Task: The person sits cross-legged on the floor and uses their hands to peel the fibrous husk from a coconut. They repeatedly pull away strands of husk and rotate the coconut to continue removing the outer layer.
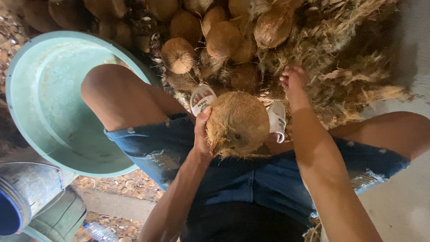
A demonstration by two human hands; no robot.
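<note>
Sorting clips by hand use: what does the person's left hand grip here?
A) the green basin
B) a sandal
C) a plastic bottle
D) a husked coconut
D: the left hand clasps the side of the husked coconut, held between the knees.
</note>
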